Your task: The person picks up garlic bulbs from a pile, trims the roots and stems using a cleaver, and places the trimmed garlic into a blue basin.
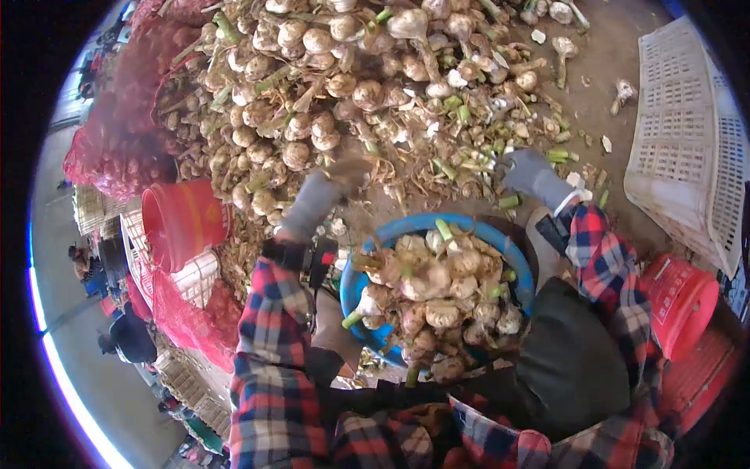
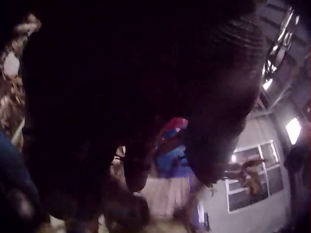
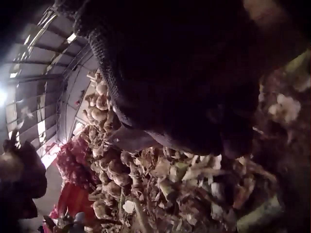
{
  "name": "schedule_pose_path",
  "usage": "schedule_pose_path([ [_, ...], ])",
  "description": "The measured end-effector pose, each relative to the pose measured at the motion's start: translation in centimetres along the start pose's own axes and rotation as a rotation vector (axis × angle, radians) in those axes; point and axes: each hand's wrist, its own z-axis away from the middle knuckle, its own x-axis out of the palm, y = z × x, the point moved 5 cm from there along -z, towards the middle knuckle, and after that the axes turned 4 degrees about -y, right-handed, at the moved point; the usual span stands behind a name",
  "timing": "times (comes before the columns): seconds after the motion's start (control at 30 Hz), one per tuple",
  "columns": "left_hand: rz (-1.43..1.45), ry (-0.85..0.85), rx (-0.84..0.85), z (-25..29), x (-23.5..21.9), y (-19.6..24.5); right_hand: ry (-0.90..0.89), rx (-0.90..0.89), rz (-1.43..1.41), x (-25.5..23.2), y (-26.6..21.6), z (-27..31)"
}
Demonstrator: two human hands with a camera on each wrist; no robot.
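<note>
My gloved left hand (image 1: 311,202) is raised at the pile's near edge and grips a blurred garlic bulb (image 1: 348,173); in the right wrist view this left hand (image 3: 30,177) shows at the left edge with a pale bulb (image 3: 10,166). My gloved right hand (image 1: 534,177) is over the cut stems, its fingers curled; in the right wrist view a smooth grey blade-like piece (image 3: 132,139) sticks out from under it. Between my knees a blue basin (image 1: 361,275) holds heaped garlic bulbs (image 1: 442,314). The left wrist view is mostly dark glove (image 2: 146,77).
A large garlic pile (image 1: 312,78) spreads ahead, with stem scraps (image 1: 445,168) at its near side. White crate (image 1: 676,133) and red bucket (image 1: 680,301) stand right; another red bucket (image 1: 183,227) and net sacks (image 1: 117,148) lie left. People (image 1: 129,336) sit at far left.
</note>
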Motion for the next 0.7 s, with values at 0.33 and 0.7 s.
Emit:
schedule_pose_path([
  [0.33, -0.386, 0.236, -0.422, -6.4, -4.2, -12.8, -0.014, 0.050, 0.018, 0.8, -2.6, -0.5],
  [0.7, 0.171, 0.101, 0.176, -2.9, 4.8, 0.3, 0.158, -0.173, -0.173, -0.7, -9.8, 1.4],
])
